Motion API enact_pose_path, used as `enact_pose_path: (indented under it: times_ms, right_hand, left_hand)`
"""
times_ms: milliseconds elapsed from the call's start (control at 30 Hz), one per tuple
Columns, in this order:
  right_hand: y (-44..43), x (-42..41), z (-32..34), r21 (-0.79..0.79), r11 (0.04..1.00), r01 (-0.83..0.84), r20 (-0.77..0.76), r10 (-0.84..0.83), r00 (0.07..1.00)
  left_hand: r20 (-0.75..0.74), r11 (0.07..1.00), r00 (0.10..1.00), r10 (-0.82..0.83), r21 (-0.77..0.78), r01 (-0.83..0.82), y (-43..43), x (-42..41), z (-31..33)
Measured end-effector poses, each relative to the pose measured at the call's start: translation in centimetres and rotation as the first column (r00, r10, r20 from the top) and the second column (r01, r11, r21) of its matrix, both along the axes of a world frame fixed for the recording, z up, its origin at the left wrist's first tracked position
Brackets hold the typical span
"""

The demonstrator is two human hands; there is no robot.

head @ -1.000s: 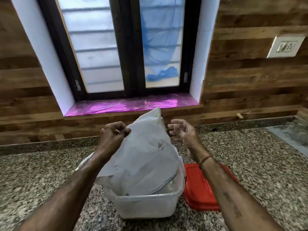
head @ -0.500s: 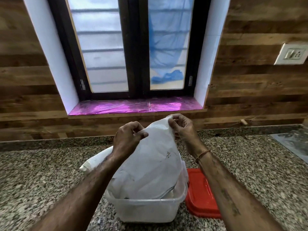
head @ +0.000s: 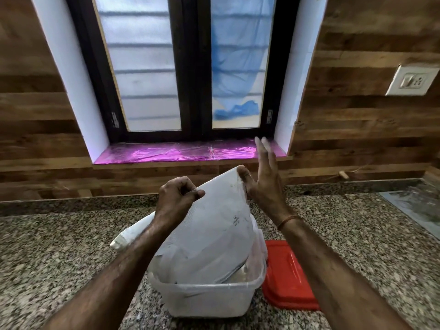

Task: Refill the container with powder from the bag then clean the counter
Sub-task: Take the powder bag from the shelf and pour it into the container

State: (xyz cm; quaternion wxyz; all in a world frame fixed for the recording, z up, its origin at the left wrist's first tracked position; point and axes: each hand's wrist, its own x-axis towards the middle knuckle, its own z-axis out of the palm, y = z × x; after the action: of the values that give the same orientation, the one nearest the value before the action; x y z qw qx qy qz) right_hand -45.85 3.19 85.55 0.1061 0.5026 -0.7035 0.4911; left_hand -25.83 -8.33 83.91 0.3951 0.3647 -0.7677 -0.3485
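Speckled granite counter (head: 59, 253) runs below a wood-panelled wall and a dark-framed window with frosted panes; its sill (head: 185, 152) is covered in shiny magenta film.

Left hand (head: 175, 198): fingers curled together, thumb and forefinger pinched on the upper left edge of the white bag (head: 214, 234). Right hand (head: 264, 184): the thumb presses against the bag's top corner, while the other fingers (head: 263, 148) are spread apart, pointing upward and blurred. Whether anything behind the corner completes a grip cannot be told. A thin reddish thread band circles the right wrist.

The bag stands upended with its lower part inside the container (head: 207, 298), a translucent white rectangular tub on the counter, directly below both hands. A rolled flap of the bag sticks out to the left of the container, behind the left forearm. Small dark marks show on the bag's face; they cannot be read as writing. No powder can be made out.

Red lid (head: 285, 279): lies flat on the counter, just right of the container, touching or nearly touching its side.

White switch-and-socket plate (head: 412, 79): on the wall, far up and right of the container; no lettering legible.
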Motion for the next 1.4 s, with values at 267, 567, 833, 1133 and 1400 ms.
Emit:
enact_pose_path:
  times_ms: [267,567,833,1133,1400]
  right_hand:
    - [0.0,0.3,0.8,0.355,0.933,-0.05,-0.415,0.205,0.887]
    - [0.2,2.3,0.6,0.535,0.84,0.086,-0.459,0.204,0.865]
    - [-1.0,2.0,-0.6,0.409,0.901,-0.146,-0.162,0.229,0.96]
    - [-2.1,6.3,-0.4,0.331,0.94,-0.082,-0.316,0.193,0.929]
    - [-2.7,7.3,-0.1,0.405,0.912,-0.059,-0.32,0.202,0.926]
  left_hand:
    - [0.055,0.998,0.997,0.053,0.02,-0.055,0.5,-1.0,-0.5]
    - [0.142,0.997,0.99,0.01,-0.075,0.001,2.2,-2.4,-0.2]
    - [0.319,0.954,0.948,0.024,-0.29,0.073,2.9,0.7,0.5]
    - [0.296,0.913,0.932,0.209,-0.401,-0.077,1.5,4.1,0.8]
    - [0.117,0.973,0.986,0.119,-0.211,-0.092,0.0,6.4,-0.1]
